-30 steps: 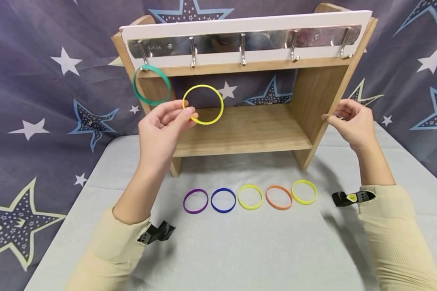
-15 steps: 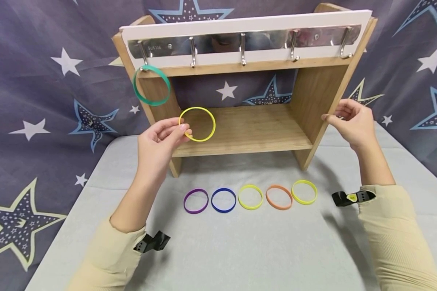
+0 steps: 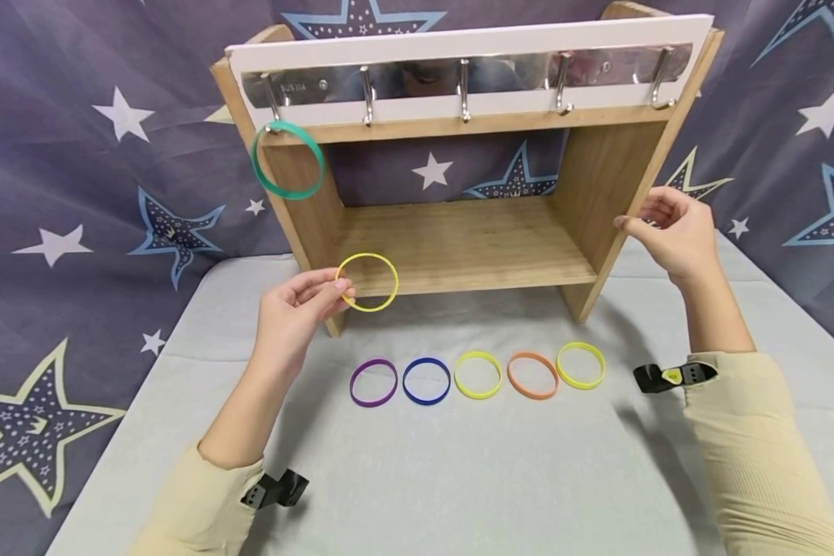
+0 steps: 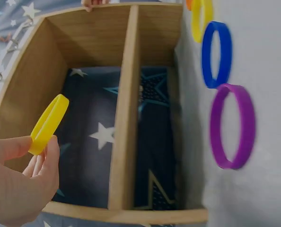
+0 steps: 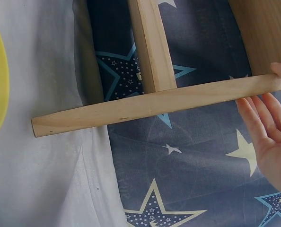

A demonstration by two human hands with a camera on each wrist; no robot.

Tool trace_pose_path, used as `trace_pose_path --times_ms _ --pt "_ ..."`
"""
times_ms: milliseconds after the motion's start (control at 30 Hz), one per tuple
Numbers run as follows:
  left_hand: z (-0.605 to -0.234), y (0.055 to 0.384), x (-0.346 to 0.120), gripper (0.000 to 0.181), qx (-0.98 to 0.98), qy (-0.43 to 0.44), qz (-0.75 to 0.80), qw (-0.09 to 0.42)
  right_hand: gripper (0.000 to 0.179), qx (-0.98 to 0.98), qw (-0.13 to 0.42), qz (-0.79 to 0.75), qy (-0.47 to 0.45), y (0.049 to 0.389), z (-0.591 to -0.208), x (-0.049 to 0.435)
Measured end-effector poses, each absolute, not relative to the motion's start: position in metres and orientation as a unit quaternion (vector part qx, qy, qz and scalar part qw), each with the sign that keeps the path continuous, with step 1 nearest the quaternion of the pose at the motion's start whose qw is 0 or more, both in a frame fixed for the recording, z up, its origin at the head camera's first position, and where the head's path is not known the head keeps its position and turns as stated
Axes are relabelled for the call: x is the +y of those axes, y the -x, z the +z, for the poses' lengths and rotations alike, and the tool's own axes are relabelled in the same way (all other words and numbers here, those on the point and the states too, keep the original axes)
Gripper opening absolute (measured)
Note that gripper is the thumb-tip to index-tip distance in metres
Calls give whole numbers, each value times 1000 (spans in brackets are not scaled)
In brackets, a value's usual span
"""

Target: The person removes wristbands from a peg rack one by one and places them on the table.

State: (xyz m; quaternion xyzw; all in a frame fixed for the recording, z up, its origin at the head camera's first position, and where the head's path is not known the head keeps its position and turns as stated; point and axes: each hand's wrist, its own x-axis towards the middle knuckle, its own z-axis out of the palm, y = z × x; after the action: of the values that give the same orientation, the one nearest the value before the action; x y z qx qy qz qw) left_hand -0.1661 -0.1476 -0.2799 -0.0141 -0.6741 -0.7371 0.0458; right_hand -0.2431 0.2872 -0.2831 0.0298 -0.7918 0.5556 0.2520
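Observation:
My left hand pinches a yellow wristband between thumb and fingers, in front of the lower left part of a wooden shelf. The left wrist view shows the same yellow wristband standing out from the fingertips. My right hand grips the shelf's right side panel; in the right wrist view the thumb lies on one face and the fingers on the other. A green wristband hangs from the leftmost hook.
On the grey tabletop lie a purple wristband, a blue one, two yellow ones and an orange wristband in a row. A metal rail with several hooks crosses the shelf's top. Star-patterned cloth surrounds the table.
My left hand has lowered the yellow wristband from just below the hooks to the level of the shelf's lower board, drifting slightly left. My right hand keeps its grip.

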Motion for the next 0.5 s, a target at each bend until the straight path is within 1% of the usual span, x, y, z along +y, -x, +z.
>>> trace_pose_path --times_ms 133,200,300,400,500 --pt "-288 164 -156 32 -686 -2 -728 19 32 -792 251 555 -32 243 -283 287" --pt "-290 163 -160 30 -687 -10 -726 7 31 -791 252 556 -35 243 -282 287" --pt "-294 162 -166 24 -689 -19 -724 -10 31 -790 252 557 -36 243 -283 288" --pt "-298 161 -173 22 -691 -28 -722 -25 32 -791 252 557 -34 243 -283 287" --pt "-302 159 -180 30 -699 -35 -714 -30 32 -791 252 557 -33 244 -283 287"
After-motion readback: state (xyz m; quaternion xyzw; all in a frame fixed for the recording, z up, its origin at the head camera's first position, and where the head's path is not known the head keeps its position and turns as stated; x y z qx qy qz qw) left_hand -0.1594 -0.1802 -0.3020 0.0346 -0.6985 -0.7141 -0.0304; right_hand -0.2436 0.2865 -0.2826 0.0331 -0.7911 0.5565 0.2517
